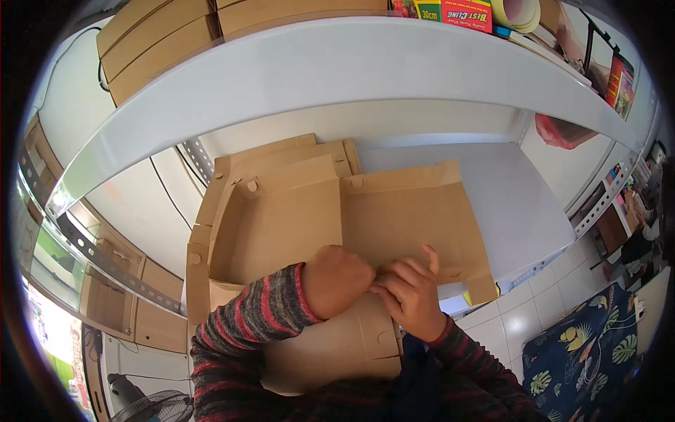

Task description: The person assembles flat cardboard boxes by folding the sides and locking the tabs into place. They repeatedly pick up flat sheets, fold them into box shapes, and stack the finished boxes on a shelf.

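A brown cardboard box lies opened out on the shelf, its left half with raised walls. Its right half, the lid panel, is spread nearly flat, with its edge flaps partly raised. My left hand is closed at the box's near edge by the middle fold, its fingertips hidden. Against it, my right hand pinches the cardboard edge with thumb and fingers, one finger sticking up. Nearer my body a broad cardboard flap with a cut slot hangs below my hands. Flat cardboard blanks lie under the box.
A grey shelf surface extends to the right. Overhead runs a pale shelf beam, with stacked cardboard boxes and a cling wrap box above it. A fan stands lower left; a leaf-patterned cloth is lower right.
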Demonstrator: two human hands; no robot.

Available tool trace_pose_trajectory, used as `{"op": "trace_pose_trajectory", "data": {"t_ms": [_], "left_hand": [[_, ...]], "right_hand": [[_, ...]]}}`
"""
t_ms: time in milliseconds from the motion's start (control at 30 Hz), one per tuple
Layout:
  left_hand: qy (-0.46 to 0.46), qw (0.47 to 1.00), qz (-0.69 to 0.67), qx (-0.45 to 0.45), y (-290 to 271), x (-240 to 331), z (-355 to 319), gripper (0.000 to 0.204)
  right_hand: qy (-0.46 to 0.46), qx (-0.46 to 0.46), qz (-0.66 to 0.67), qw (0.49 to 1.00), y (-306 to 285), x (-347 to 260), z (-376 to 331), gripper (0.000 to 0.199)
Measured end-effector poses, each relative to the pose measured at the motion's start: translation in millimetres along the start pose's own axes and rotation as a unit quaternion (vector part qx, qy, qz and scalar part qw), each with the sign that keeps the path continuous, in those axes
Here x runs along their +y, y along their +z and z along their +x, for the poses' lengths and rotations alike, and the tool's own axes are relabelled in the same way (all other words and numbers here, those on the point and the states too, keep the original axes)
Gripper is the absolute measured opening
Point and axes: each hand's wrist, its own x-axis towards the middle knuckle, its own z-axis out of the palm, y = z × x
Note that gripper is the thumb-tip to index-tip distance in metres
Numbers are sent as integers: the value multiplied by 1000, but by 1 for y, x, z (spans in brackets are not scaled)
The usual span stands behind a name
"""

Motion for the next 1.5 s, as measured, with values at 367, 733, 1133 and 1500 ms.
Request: {"op": "trace_pose_trajectory", "data": {"t_ms": [367,733,1133,1500], "left_hand": [[-14,987,-73,146,-6,49,9,32],[-8,998,-26,60,25,65,12,20],[0,996,-16,89,20,65,11,14],[2,997,-58,41,15,59,11,16]], "right_hand": [[78,16,-32,996,-110,33,-59,40],[147,51,-60,986,-90,59,-90,19],[343,167,315,869,-68,47,-82,4],[375,195,377,824,-50,54,-96,7]]}}
